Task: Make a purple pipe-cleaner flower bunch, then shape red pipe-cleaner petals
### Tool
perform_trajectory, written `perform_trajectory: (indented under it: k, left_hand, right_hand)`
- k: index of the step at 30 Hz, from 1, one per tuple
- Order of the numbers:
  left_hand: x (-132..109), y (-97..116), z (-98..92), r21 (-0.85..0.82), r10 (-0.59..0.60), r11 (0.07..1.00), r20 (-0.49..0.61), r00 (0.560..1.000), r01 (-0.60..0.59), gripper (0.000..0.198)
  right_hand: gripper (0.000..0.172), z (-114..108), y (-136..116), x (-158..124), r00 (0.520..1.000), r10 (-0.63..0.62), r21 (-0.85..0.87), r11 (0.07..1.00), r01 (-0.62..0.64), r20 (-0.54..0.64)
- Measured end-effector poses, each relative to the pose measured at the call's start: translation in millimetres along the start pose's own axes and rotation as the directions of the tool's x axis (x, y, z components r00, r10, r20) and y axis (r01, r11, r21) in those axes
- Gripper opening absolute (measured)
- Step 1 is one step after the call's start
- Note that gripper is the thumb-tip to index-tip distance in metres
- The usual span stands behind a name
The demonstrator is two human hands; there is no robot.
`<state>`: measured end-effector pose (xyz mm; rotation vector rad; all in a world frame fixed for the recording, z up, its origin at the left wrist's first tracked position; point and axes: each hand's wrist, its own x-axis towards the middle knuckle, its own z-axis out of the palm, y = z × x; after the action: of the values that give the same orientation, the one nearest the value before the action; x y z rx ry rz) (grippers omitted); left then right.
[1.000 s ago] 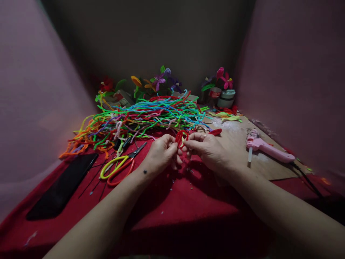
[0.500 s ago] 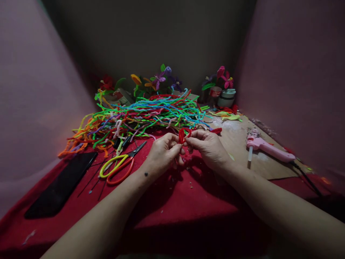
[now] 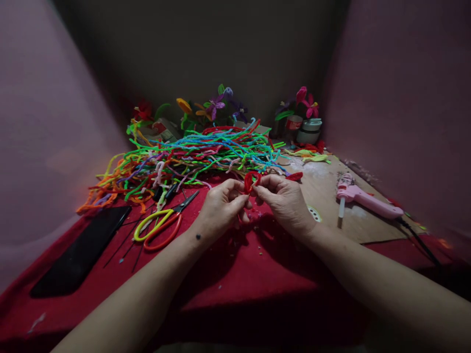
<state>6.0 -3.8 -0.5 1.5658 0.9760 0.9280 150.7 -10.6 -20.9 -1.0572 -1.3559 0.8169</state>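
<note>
A red fuzzy loop (image 3: 248, 179) was pinched between two hands above the red-draped bench (image 3: 235, 294).
The left hand (image 3: 225, 203) had a narrow grip at the loop's lower left; the right hand (image 3: 283, 202) pinched as narrowly at its right, presumably to steady something so thin and soft without crushing it. Scissors (image 3: 177, 210) lay beside the left hand, handles toward the person, probably for easy pick-up. The pink glue gun (image 3: 372, 201) rested on cardboard (image 3: 327, 181), likely sparing the bench from drips; heaped fuzzy stems (image 3: 206, 153) lay just beyond, apparently within reach.
</note>
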Motion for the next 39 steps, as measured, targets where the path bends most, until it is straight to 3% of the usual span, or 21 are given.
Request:
perform_trajectory:
  k: [7, 14, 24, 30, 36, 39]
  left_hand:
    - [-1, -3, 0.4, 0.034, 0.034, 0.999, 0.009, 0.999, -0.034, 0.017]
    - [-2, -2, 1.5, 0.027, 0.017, 0.999, -0.014, 1.000, -0.017, 0.016]
    - [-3, -1, 3.1, -0.016, 0.005, 1.000, 0.008, 1.000, -0.005, 0.017]
    - [-2, -2, 3.2, -0.062, -0.009, 0.998, 0.001, 1.000, 0.009, 0.015]
    - [-2, 2, 3.3, -0.062, -0.042, 0.997, -0.021, 0.999, 0.041, 0.008]
    - [-1, 3, 3.9, -0.051, -0.060, 0.997, -0.007, 0.998, 0.060, 0.007]
  right_hand:
    - [0.013, 1, 0, 0, 0.999, 0.026, 0.064, 0.998, -0.025, -0.022]
    - [0.012, -1, 6, 3, 0.987, 0.141, 0.284, 0.945, -0.159, 0.083]
    - [0.015, 2, 9, 7, 0.934, 0.323, 0.527, 0.773, -0.353, 0.151]
    - [0.013, 4, 14, 5, 0.932, 0.292, 0.529, 0.768, -0.362, 0.215]
    - [0.014, 4, 8, 2, 0.937, 0.287, 0.495, 0.796, -0.350, 0.201]
    - [0.015, 3, 5, 4, 0.934, 0.295, 0.549, 0.755, -0.358, 0.204]
